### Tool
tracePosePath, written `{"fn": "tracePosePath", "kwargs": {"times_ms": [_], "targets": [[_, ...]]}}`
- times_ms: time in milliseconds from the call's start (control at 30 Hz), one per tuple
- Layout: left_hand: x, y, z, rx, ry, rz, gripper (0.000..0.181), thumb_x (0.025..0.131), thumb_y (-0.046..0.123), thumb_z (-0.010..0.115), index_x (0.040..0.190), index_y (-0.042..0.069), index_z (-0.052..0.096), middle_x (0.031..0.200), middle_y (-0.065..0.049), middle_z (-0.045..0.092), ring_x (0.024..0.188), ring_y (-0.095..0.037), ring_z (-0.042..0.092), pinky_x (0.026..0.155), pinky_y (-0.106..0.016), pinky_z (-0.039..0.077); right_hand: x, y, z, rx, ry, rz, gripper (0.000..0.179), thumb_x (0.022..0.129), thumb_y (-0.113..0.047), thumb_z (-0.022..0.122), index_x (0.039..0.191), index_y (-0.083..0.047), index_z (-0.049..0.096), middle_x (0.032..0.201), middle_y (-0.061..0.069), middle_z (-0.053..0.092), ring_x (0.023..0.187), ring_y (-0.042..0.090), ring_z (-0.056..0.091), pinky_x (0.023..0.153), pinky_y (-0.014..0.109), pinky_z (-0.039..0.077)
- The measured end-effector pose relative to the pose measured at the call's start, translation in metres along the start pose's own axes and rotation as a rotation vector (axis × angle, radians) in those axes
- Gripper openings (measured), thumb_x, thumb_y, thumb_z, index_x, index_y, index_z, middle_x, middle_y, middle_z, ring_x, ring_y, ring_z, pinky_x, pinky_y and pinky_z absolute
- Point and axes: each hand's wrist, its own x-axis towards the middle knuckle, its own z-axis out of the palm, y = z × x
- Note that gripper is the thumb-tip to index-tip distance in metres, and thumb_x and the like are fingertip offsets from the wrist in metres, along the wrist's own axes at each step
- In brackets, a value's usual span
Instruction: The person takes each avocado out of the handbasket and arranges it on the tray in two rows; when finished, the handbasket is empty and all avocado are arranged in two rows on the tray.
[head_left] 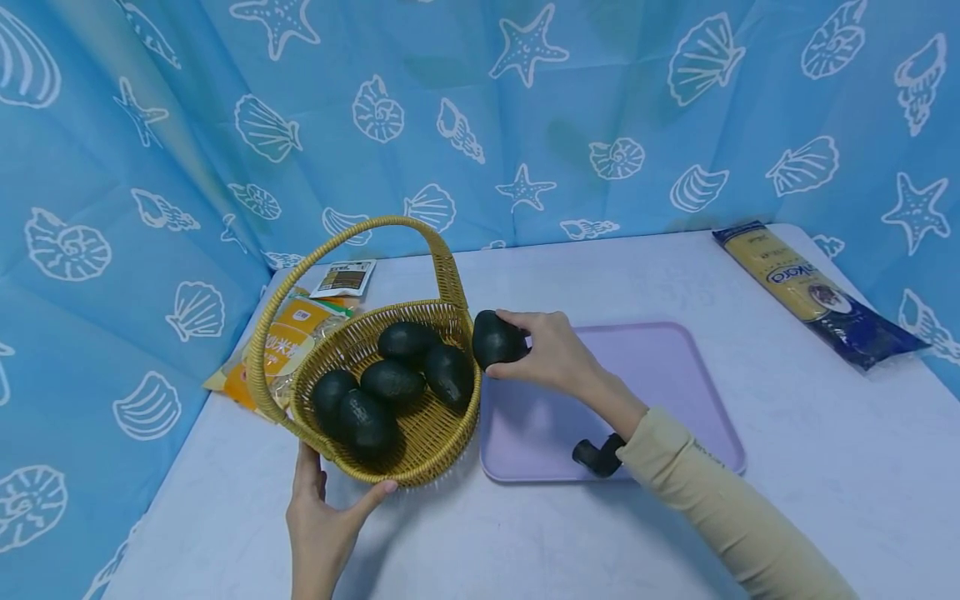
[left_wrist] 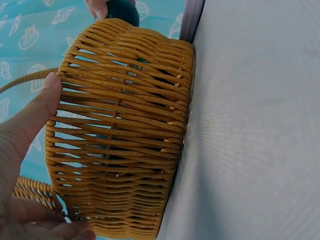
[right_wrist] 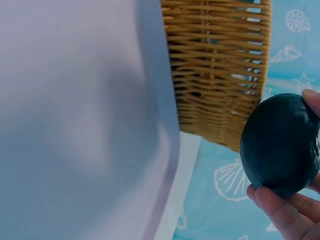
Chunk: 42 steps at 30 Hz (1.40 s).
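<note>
In the head view, a yellow wicker basket (head_left: 450, 446) with a tall handle stands on the table and holds several dark avocados (head_left: 392, 382). My left hand (head_left: 322, 512) grips its near left side. The left wrist view has the thumb on the rim and the other fingers (left_wrist: 55, 230) low by the handle's base. My right hand (head_left: 551, 350) pinches another dark avocado (head_left: 497, 340) at the basket's right rim, above the edge of a lilac tray (head_left: 637, 367). From the right wrist, that avocado (right_wrist: 280, 145) appears between thumb and fingers, beside the woven wall.
Behind the basket's left side lie an orange food bag (head_left: 288, 342) and a small white packet (head_left: 345, 279). A yellow and dark blue pasta packet (head_left: 813, 292) lies at the far right. A black device (head_left: 596, 457) shows by the right cuff. A blue shell-print curtain (head_left: 525, 125) closes off the back.
</note>
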Motion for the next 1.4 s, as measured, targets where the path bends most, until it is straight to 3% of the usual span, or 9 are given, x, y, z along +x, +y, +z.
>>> {"fn": "tracePosePath", "kwargs": {"times_ms": [167, 400, 567, 933, 1400], "targets": [[0.000, 0.001, 0.000, -0.005, 0.002, -0.003, 0.121, 0.067, 0.032, 0.088, 0.156, 0.012, 0.009, 0.161, -0.014, 0.016, 0.145, -0.038, 0.023, 0.112, -0.062, 0.030, 0.003, 0.008, 0.001, -0.013, 0.012, 0.024, 0.078, 0.072, -0.034, 0.083, 0.139, -0.009, 0.052, 0.117, 0.020, 0.067, 0.093, 0.023, 0.060, 0.074, 0.034, 0.048], [0.000, 0.001, -0.001, -0.007, 0.001, 0.002, 0.121, 0.066, 0.031, 0.089, 0.156, 0.012, 0.009, 0.161, -0.015, 0.016, 0.145, -0.039, 0.024, 0.112, -0.062, 0.030, 0.007, 0.020, 0.004, -0.043, 0.009, 0.069, 0.077, 0.073, -0.033, 0.081, 0.139, -0.006, 0.051, 0.127, 0.024, 0.061, 0.112, 0.034, 0.062, 0.085, 0.043, 0.057], [0.000, 0.002, -0.001, -0.005, 0.001, 0.005, 0.121, 0.066, 0.031, 0.089, 0.156, 0.012, 0.009, 0.161, -0.015, 0.017, 0.145, -0.039, 0.025, 0.111, -0.062, 0.031, 0.010, 0.025, 0.007, -0.091, 0.001, 0.074, 0.077, 0.074, -0.031, 0.081, 0.139, -0.004, 0.050, 0.124, 0.023, 0.063, 0.104, 0.034, 0.065, 0.081, 0.042, 0.058], [0.000, 0.000, 0.000, -0.006, 0.007, 0.017, 0.121, 0.066, 0.030, 0.089, 0.155, 0.011, 0.010, 0.160, -0.016, 0.018, 0.145, -0.039, 0.025, 0.111, -0.062, 0.031, 0.017, 0.034, 0.014, -0.161, -0.024, 0.126, 0.077, 0.075, -0.032, 0.081, 0.138, 0.000, 0.050, 0.123, 0.025, 0.063, 0.109, 0.038, 0.062, 0.088, 0.045, 0.057], [-0.001, 0.000, -0.001, -0.021, 0.001, 0.008, 0.121, 0.065, 0.029, 0.090, 0.156, 0.012, 0.012, 0.160, -0.013, 0.020, 0.145, -0.036, 0.025, 0.113, -0.061, 0.030, 0.018, 0.042, 0.023, -0.142, -0.030, 0.136, 0.077, 0.075, -0.027, 0.081, 0.139, 0.000, 0.049, 0.127, 0.025, 0.060, 0.111, 0.039, 0.062, 0.089, 0.046, 0.056]]}}
